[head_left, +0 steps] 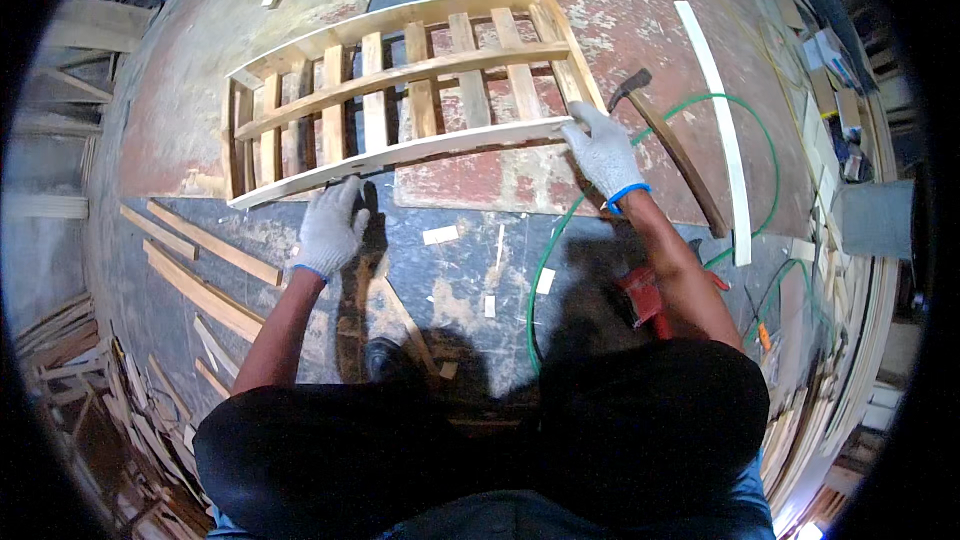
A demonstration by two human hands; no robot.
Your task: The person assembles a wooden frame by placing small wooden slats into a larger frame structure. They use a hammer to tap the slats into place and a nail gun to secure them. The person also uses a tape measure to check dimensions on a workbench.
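A slatted wooden frame (pixel 430 145) lies across the floor in front of me, with several crosswise slats and a long middle rail. My right hand (pixel 603 145), in a pale knit glove with a blue cuff, is closed on its near right corner. At the near long side, left of the middle, my gloved left hand (pixel 333 227) has its fingers stretched toward the edge; whether the fingertips touch it I cannot tell. A hammer (pixel 675 145) with a wooden handle lies to the right of my right hand.
A green hose (pixel 532 310) loops round the right side, near a red tool (pixel 645 300) partly hidden by my forearm. A long pale strip (pixel 720 120) lies at right. Loose wood strips (pixel 205 290) lie at left, and stacked timber (pixel 840 340) lines the right side.
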